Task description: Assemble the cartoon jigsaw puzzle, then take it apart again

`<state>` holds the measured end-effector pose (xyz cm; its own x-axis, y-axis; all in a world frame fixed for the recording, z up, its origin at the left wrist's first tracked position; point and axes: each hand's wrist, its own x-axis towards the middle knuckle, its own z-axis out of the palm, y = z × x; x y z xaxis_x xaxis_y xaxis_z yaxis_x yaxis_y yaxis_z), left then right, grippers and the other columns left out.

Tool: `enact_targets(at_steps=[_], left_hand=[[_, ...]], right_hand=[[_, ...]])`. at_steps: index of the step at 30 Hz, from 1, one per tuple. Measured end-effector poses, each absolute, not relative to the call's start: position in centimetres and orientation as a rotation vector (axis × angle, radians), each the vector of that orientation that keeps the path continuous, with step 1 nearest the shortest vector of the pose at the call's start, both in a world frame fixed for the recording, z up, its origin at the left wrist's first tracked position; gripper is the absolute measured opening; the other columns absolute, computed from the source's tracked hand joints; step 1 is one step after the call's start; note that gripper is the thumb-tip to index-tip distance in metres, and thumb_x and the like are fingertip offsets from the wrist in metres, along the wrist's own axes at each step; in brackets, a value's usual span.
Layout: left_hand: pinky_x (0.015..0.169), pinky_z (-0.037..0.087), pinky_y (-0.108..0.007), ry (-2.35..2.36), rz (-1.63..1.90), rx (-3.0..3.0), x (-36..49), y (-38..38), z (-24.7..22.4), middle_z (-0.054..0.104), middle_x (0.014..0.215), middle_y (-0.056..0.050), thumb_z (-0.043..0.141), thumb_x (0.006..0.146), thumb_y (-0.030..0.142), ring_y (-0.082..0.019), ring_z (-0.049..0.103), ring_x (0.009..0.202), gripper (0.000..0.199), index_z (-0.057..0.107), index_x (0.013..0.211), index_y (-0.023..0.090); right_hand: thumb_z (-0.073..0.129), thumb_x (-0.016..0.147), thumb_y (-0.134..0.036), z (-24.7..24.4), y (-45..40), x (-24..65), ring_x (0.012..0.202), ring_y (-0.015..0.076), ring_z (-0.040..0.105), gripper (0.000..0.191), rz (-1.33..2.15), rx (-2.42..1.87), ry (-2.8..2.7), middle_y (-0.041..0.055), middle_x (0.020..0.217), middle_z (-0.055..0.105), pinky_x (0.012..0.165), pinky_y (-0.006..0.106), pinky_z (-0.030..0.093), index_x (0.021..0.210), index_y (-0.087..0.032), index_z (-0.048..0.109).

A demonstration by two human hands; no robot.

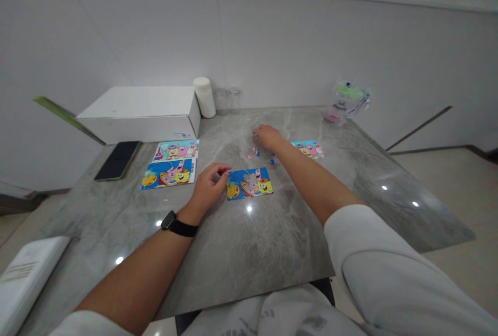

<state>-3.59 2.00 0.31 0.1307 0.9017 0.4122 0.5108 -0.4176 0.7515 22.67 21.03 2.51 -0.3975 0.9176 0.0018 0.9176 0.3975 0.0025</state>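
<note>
A blue cartoon puzzle (250, 184) lies flat near the middle of the grey table, with a gap in its upper part. My left hand (210, 185) rests at its left edge, fingers curled with thumb and forefinger close together; whatever they hold, if anything, is too small to make out. Beyond the puzzle are several small loose pieces, pink (249, 157) and blue (273, 162). My right hand (267, 136) reaches down to the table just behind them, fingertips partly hidden. Right of that forearm lies a lighter cartoon puzzle (310, 149).
Two cartoon cards (168, 173) lie at the left beside a black phone (118, 160). Behind them stand a white box (140, 113), a white bottle (204, 98) and two clear glasses (234, 100). A bagged cup (344, 104) stands at the back right; a white packet (29, 279) is at near left.
</note>
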Motion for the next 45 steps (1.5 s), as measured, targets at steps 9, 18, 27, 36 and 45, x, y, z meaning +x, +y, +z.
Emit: enact_targets(at_steps=[9,18,27,36,45], left_hand=[[0.086,0.054,-0.034,1.338,1.209,1.991,-3.3,1.9,0.6,0.073,0.097,-0.004,0.057,0.096,0.032,-0.02,0.068,0.093,0.022,0.074,0.105,0.021],[0.089,0.054,-0.035,1.286,1.171,1.963,-3.2,1.8,0.7,0.076,0.105,-0.005,0.055,0.099,0.037,-0.021,0.07,0.1,0.026,0.073,0.107,0.021],[0.092,0.055,-0.036,1.28,1.146,1.973,-3.1,1.7,0.4,0.077,0.109,-0.006,0.055,0.101,0.038,-0.022,0.07,0.104,0.027,0.074,0.109,0.021],[0.089,0.055,-0.035,1.295,1.107,1.994,-3.3,1.6,0.6,0.073,0.103,-0.006,0.061,0.096,0.03,-0.02,0.068,0.094,0.023,0.073,0.112,0.019],[0.101,0.053,-0.04,1.224,1.027,2.231,-3.3,1.0,0.9,0.059,0.111,-0.009,0.07,0.092,0.031,-0.023,0.061,0.108,0.017,0.077,0.105,0.022]], right_hand=[[0.064,0.092,-0.016,3.6,22.2,23.1,0.116,0.026,0.068,0.034,0.159,-1.906,-2.707,0.0124,0.13,0.075,0.096,0.029,0.05,0.123,-0.02,0.078],[0.075,0.077,-0.015,4.3,20.2,24.5,0.093,0.0203,0.074,0.032,0.347,-1.964,-2.773,0.0063,0.109,0.082,0.078,0.024,0.053,0.107,-0.022,0.083],[0.07,0.079,-0.013,5.1,17.3,25.2,0.089,0.0173,0.071,0.03,0.484,-1.783,-2.677,0.0066,0.105,0.081,0.076,0.022,0.05,0.107,-0.019,0.079],[0.066,0.084,-0.027,4.7,10.9,22.8,0.082,0.0168,0.068,0.019,1.227,-1.091,-2.405,0.0034,0.091,0.076,0.076,0.027,0.053,0.099,-0.017,0.072],[0.067,0.083,-0.021,5.5,8.2,20.9,0.074,0.0151,0.064,0.013,1.081,-1.171,-2.573,0.001,0.083,0.073,0.068,0.024,0.046,0.093,-0.019,0.074]])
